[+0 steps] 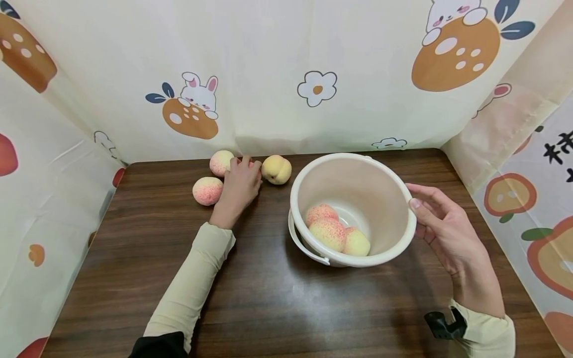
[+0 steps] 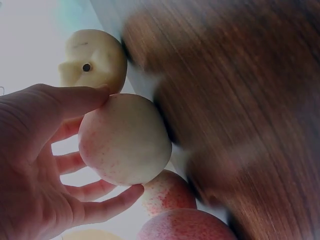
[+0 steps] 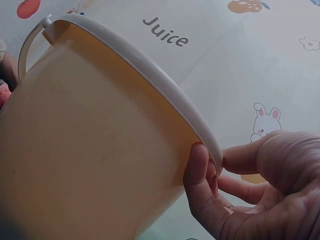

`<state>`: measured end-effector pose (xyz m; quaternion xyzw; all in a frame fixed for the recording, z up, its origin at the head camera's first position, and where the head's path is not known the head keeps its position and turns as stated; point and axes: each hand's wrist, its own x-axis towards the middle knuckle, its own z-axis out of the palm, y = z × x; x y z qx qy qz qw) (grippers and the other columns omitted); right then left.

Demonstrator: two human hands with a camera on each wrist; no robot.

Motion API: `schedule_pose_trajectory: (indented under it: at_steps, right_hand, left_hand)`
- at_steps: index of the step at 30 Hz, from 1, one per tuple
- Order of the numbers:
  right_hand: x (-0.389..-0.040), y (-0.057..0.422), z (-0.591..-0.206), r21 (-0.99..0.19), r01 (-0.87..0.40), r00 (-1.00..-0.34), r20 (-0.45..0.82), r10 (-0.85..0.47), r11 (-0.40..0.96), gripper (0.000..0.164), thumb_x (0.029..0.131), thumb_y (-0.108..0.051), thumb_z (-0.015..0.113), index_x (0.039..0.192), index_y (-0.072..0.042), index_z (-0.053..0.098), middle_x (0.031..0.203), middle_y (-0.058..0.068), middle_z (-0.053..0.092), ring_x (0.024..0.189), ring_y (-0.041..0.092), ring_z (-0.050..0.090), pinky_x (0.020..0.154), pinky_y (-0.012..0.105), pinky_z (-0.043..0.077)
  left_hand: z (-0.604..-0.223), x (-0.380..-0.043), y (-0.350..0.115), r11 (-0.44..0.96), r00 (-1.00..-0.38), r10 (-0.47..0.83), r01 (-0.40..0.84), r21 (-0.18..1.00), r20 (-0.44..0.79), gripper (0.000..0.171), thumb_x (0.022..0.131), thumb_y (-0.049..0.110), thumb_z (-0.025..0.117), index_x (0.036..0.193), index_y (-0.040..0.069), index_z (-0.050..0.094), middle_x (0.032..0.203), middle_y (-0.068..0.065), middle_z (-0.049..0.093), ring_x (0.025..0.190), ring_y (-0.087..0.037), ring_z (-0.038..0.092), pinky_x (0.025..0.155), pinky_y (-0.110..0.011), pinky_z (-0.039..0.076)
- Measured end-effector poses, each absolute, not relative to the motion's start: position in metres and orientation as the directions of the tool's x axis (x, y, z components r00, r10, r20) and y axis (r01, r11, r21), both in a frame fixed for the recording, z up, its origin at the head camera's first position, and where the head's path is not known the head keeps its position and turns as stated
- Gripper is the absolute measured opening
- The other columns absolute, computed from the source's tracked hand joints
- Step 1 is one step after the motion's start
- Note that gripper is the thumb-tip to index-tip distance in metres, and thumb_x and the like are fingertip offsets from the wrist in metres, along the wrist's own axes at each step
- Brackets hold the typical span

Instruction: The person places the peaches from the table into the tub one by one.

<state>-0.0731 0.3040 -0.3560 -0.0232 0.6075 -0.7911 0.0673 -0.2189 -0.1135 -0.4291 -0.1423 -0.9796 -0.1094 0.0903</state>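
My left hand [image 1: 240, 183] grips a pale pink-speckled peach [image 2: 125, 140] at the back of the table, thumb on one side and fingers curled round the other. Beside that hand lie two pink-and-yellow peaches, one behind [image 1: 221, 163] and one nearer [image 1: 208, 191]. Just to its right sits a yellow peach [image 1: 276, 169]. A cream bucket [image 1: 380, 199] stands right of centre, with several peaches [image 1: 327, 233] at its bottom. With thumb and fingers, my right hand [image 1: 447, 233] pinches the right side of the bucket's rim [image 3: 150, 70].
The bucket's handle [image 1: 298, 242] hangs down on its left front side. Printed cloth [image 1: 268, 59] rises behind the dark wooden table [image 1: 268, 308] and along both sides. A black band [image 1: 447, 325] is on the right wrist.
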Motion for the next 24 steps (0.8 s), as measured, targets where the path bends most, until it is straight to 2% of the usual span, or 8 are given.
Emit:
schedule_pose_trajectory:
  at_steps: [4, 10, 24]
  right_hand:
    - [-0.073, 0.304, -0.356, -0.964, 0.075, -0.990, -0.042, -0.134, -0.253, 0.036, 0.105, 0.003, 0.052, 0.138, -0.009, 0.060, 0.114, 0.004, 0.077, 0.088, 0.015, 0.078, 0.067, 0.030, 0.063]
    - [-0.073, 0.304, -0.356, -0.963, 0.073, -0.990, -0.038, -0.136, -0.258, 0.036, 0.105, 0.004, 0.051, 0.138, -0.008, 0.060, 0.114, 0.004, 0.076, 0.089, 0.015, 0.077, 0.068, 0.030, 0.063]
    - [-0.073, 0.304, -0.357, -0.964, 0.077, -0.989, -0.041, -0.143, -0.256, 0.036, 0.105, 0.003, 0.051, 0.139, -0.009, 0.060, 0.114, 0.004, 0.077, 0.089, 0.015, 0.078, 0.068, 0.031, 0.064]
  left_hand:
    - [-0.429, -0.218, -0.115, 0.936, -0.947, 0.259, 0.294, 0.195, 0.188, 0.028, 0.095, 0.015, 0.072, 0.120, 0.007, 0.063, 0.124, -0.022, 0.058, 0.113, -0.051, 0.054, 0.076, -0.064, 0.055]
    - [-0.429, -0.219, -0.117, 0.928, -0.952, 0.261, 0.292, 0.231, 0.157, 0.038, 0.094, 0.016, 0.076, 0.129, 0.009, 0.062, 0.130, -0.020, 0.054, 0.117, -0.051, 0.051, 0.081, -0.065, 0.055]
    - [-0.430, -0.219, -0.124, 0.919, -0.954, 0.258, 0.292, 0.267, 0.156, 0.039, 0.091, 0.015, 0.068, 0.129, 0.012, 0.063, 0.135, -0.021, 0.053, 0.120, -0.052, 0.050, 0.088, -0.064, 0.054]
